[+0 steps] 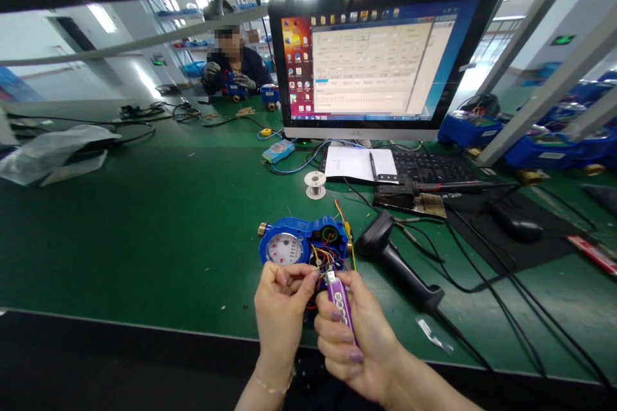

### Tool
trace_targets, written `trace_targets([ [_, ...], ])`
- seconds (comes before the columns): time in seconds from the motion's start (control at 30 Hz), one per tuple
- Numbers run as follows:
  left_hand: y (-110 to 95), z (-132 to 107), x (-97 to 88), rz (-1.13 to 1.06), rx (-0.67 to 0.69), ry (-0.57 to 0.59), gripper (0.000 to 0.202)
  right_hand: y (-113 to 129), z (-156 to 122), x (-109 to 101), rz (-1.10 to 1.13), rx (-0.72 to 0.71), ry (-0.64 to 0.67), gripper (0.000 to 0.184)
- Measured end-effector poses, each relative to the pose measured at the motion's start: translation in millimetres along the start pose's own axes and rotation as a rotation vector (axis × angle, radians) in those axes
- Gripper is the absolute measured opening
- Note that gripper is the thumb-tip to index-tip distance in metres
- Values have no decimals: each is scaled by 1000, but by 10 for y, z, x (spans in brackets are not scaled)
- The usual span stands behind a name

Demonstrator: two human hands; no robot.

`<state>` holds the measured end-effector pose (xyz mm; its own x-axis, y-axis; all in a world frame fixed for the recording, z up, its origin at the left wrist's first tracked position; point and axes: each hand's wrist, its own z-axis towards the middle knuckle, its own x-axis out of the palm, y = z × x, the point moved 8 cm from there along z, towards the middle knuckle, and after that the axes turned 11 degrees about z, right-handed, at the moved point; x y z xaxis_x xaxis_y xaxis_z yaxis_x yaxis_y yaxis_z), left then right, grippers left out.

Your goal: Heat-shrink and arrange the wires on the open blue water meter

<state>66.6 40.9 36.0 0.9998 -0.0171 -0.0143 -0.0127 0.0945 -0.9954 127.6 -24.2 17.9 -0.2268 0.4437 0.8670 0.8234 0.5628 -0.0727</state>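
Observation:
A blue water meter (289, 231) with a round white dial lies on the green table, its housing open beside the dial and full of thin coloured wires (322, 255). My left hand (282, 298) is closed in a pinch at these wires, thumb against forefinger. Wrapped round a purple cigarette lighter (341, 305), my right hand (357, 340) holds it with the metal top up against the wires. Whether a flame burns there I cannot make out. A yellow wire (348, 231) sticks out past the meter's right side.
A barcode scanner (400, 263) lies right of the meter, its cables trailing. Behind stand a solder wire spool (315, 186), a notebook (357, 162), a keyboard (434, 167) and a monitor (366, 70). Plastic bags (58, 151) lie at left. Across the table a gloved person (238, 70) handles another blue meter.

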Motion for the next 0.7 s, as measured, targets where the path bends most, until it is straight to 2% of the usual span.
trace_targets([
  [0.27,-16,7,-7,16,12,-6,40,-48,16,-3,-67,62,3,61],
  [0.7,-12,18,4,18,-5,-10,40,-60,10,-15,-57,78,-6,67],
])
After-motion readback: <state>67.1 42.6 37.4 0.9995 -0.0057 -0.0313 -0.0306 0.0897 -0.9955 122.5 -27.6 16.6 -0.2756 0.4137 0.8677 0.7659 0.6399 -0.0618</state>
